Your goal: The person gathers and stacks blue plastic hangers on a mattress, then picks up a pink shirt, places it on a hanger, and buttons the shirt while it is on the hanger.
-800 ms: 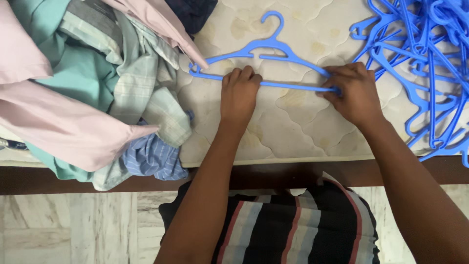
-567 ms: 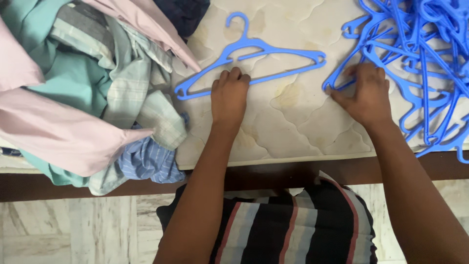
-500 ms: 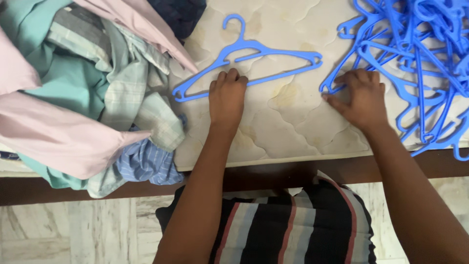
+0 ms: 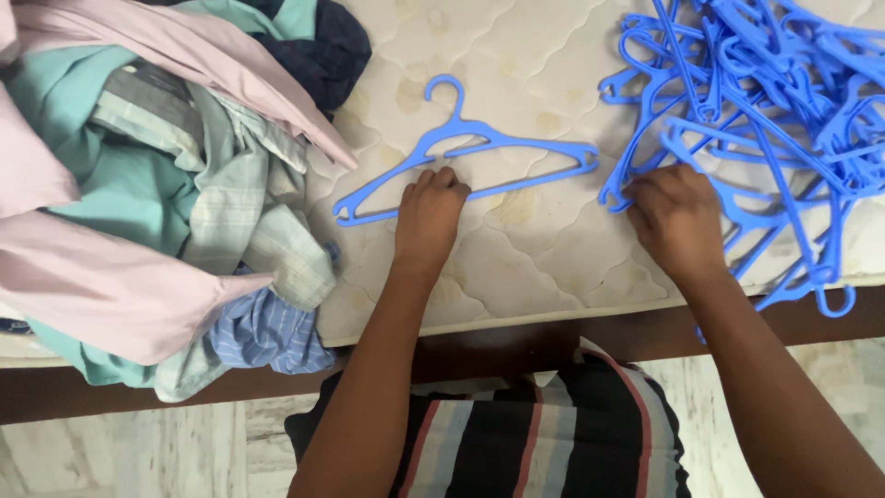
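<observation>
Flat on the quilted mattress [image 4: 516, 249] lies one blue hanger [image 4: 466, 152], hook pointing away; the left hand [image 4: 429, 217] presses its lower bar, fingers curled down onto it, not wrapped round. Right hand [image 4: 676, 221] sits at the near edge of the tangled hanger heap [image 4: 765, 101], fingers bent among the bars; whether they grip one I cannot tell. Risk: interlocked hooks may drag several hangers along. Clothes pile [image 4: 157, 194] left; wooden bed frame, marble floor below.
</observation>
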